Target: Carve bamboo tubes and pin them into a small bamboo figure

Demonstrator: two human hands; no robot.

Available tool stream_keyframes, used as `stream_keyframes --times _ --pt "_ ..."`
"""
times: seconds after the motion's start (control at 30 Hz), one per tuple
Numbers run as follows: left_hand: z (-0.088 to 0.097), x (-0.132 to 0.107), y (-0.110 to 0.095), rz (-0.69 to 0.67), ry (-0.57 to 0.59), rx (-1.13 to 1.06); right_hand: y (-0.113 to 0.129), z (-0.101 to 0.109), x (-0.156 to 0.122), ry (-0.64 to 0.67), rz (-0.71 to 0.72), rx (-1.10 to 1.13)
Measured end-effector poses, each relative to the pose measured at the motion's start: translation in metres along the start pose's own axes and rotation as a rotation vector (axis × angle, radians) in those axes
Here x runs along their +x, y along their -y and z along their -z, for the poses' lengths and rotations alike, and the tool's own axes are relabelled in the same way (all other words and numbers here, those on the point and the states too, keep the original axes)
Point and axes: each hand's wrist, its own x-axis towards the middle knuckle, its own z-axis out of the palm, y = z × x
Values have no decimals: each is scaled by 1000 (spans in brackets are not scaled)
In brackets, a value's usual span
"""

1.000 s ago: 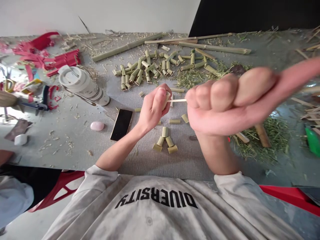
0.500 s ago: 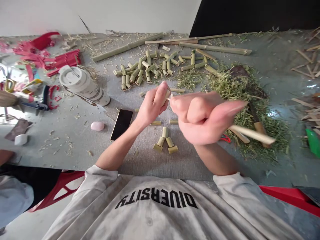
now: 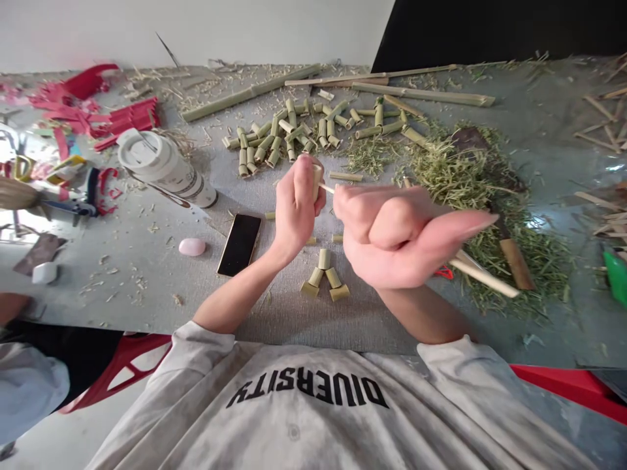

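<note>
My left hand (image 3: 295, 207) is closed round a short green bamboo piece (image 3: 317, 181), held upright above the grey mat. My right hand (image 3: 392, 232) is a fist on a thin pale stick (image 3: 482, 275); its tip pokes into the bamboo piece and its tail juts out to the right. Below the hands, three short bamboo segments (image 3: 325, 277) lie in a small fan on the mat.
A heap of short bamboo segments (image 3: 289, 134) and long bamboo stalks (image 3: 421, 94) lie at the back. Green shavings (image 3: 470, 183) cover the right. A phone (image 3: 240, 243), a pink stone (image 3: 191, 246), a lidded white cup (image 3: 161, 166) and red scraps (image 3: 98, 114) sit left.
My right hand came down from close to the camera and moved left toward my left hand, pushing the stick into the bamboo piece. My left hand tilted more upright.
</note>
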Motion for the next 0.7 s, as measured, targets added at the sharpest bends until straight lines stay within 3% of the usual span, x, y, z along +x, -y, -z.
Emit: stream_keyframes --times 0.1,0.2,0.3,0.4,0.53,0.63,0.7 --pt "6 -1 -5 47 179 0 14 13 11 -78 -49 54" --pt "11 1 -15 193 365 -70 21 39 25 -92 -144 118" --pt "16 6 -25 399 424 -141 16 57 29 -39 -210 190" --pt "18 10 -30 554 379 -169 11 60 28 -26 -231 179" --pt "13 9 -29 607 240 -184 13 42 24 -107 -193 33" --pt "2 6 -25 541 168 -225 3 23 13 -120 -74 -27" --pt "-5 3 -20 409 52 -177 -11 13 1 -19 55 -31"
